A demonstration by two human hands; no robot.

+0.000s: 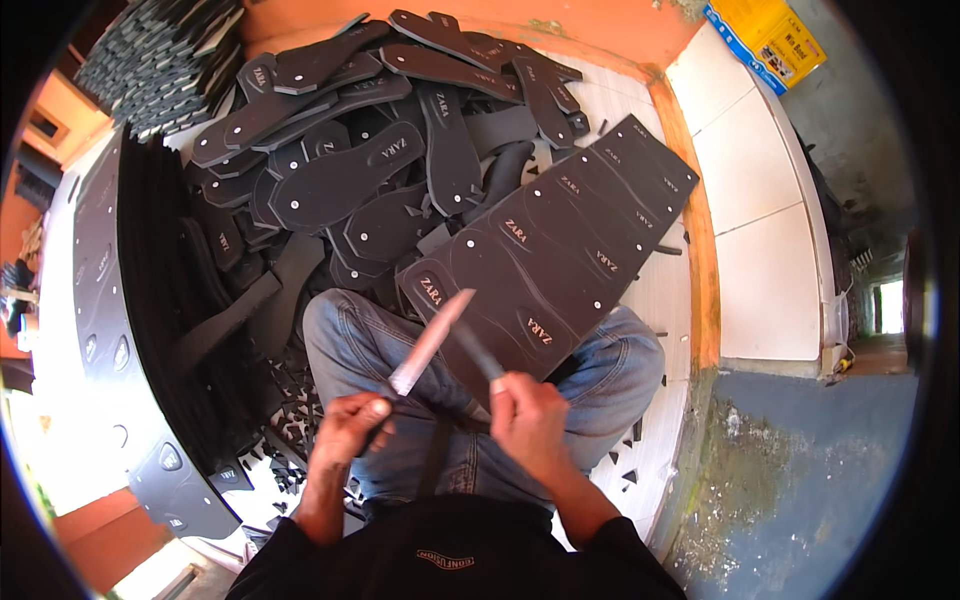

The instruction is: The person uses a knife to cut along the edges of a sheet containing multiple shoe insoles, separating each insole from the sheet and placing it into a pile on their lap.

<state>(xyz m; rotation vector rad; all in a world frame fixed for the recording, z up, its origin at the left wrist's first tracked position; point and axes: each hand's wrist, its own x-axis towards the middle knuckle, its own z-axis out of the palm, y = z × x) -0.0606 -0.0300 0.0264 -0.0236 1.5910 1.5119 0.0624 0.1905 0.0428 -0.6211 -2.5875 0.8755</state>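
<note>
My left hand (348, 428) is closed round the dark handle of a knife (428, 345). Its long shiny blade points up and to the right. In my right fist (530, 422) is a narrow dark grey bar (478, 350), smeared by motion, so I cannot tell whether it is a second blade or a sharpening rod. The two tips come close together above my lap; whether they touch is unclear. Across my knees and beyond lies a long black foam sheet (575, 240), moulded with several sandal sole shapes and small white dots.
Cut black soles (345, 178) lie heaped ahead of me. At the left, a stack of black sheets (150, 300) stands on edge, and more layered pieces (160, 65) rise behind. Small black offcuts (290, 420) litter the floor. A tiled ledge (745, 200) with a yellow-blue package (775, 45) borders the right.
</note>
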